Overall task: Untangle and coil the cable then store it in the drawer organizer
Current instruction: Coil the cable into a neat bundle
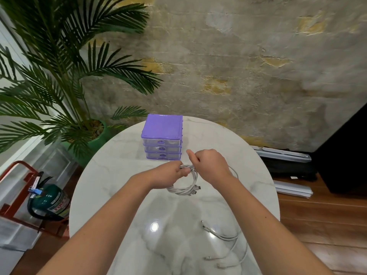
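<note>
Behind the round white counter [123,195] is a rough grey wall, with a big green plant [49,76] on one side. A small purple drawer organizer [161,135] stands at the far edge of the counter, and all three drawers look shut.

Both hands hold a white cable [187,187] just above the middle of the counter, near the organizer. The left hand [168,175] has its fingers closed on the top of the loops. The right hand [211,165] is curled closed around the cable beside it, thumb sticking up. One strand trails off past the right wrist.

The loops could spring open if either hand lets go too soon. The loose end could snag too. The drawers must be opened first, and that needs a free hand.

More white cables [228,247] lie near the front edge. I cannot tell how many. The fingertips are hidden behind the hands.
</note>
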